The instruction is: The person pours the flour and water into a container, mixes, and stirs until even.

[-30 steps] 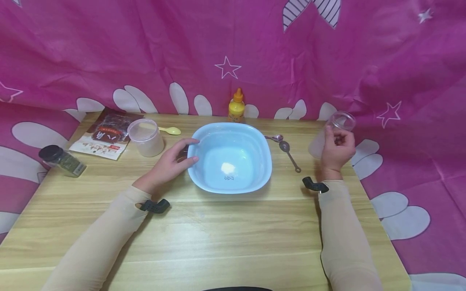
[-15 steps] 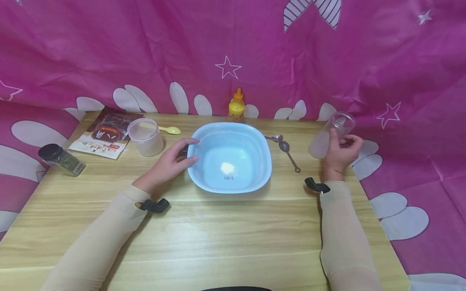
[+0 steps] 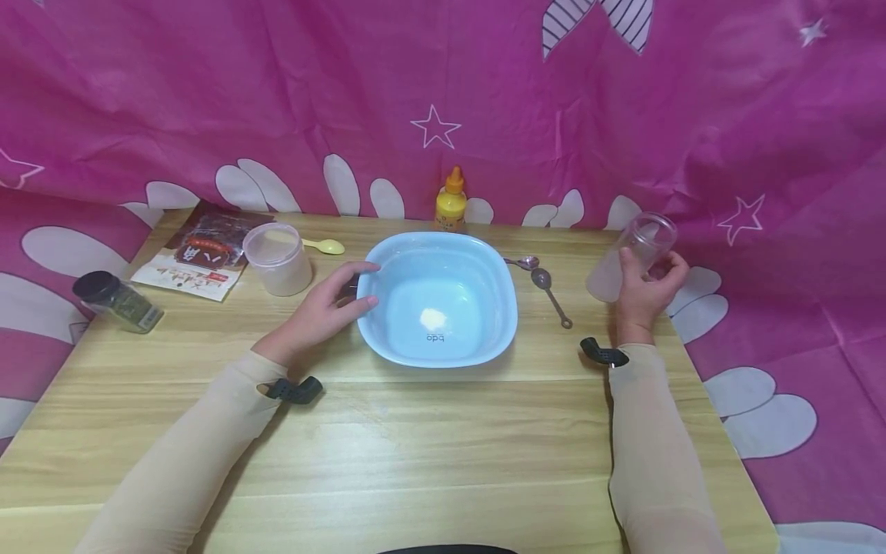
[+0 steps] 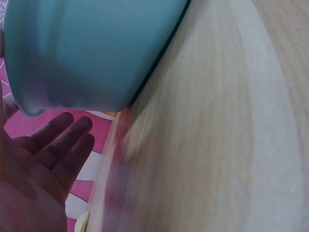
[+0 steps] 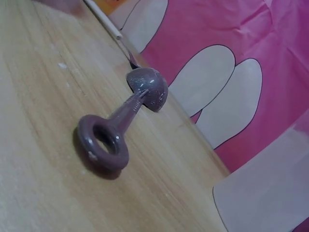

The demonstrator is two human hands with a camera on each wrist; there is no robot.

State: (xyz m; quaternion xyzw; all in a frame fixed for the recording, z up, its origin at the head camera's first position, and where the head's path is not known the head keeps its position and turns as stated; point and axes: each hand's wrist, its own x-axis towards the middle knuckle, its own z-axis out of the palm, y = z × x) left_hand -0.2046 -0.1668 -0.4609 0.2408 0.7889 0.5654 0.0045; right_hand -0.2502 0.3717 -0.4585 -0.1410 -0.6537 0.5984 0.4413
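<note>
While the right hand (image 3: 644,296) is gripping the clear plastic cup (image 3: 631,256) off the far right edge of the table (image 3: 443,446), its fingers are wrapping round the cup's side and holding it tilted, mouth up and away toward the pink curtain (image 3: 554,100). Compared with a second ago, that hand is sitting slightly further out to the right and the thumb is lying more openly across the cup wall; the cup itself is hanging at much the same tilt, so I judge the grip is merely being resettled rather than the cup being carried anywhere. The left hand (image 3: 321,312) is resting where it was, its fingers (image 4: 72,133) straight and loosely spread against the left wall of the light blue bowl (image 3: 438,298), steadying it without clasping it. Inside the bowl a small heap of white powder (image 3: 432,317) is lying unchanged. Between the bowl and the right hand's fingers, two metal measuring spoons (image 3: 550,288) are lying on the wood. Beyond the left fingers a lidded tub (image 3: 277,260), a yellow spoon (image 3: 325,246), a brown packet (image 3: 201,254) and a dark-capped spice jar (image 3: 118,302) are standing untouched, and a yellow squeeze bottle (image 3: 451,201) is standing behind the bowl.
</note>
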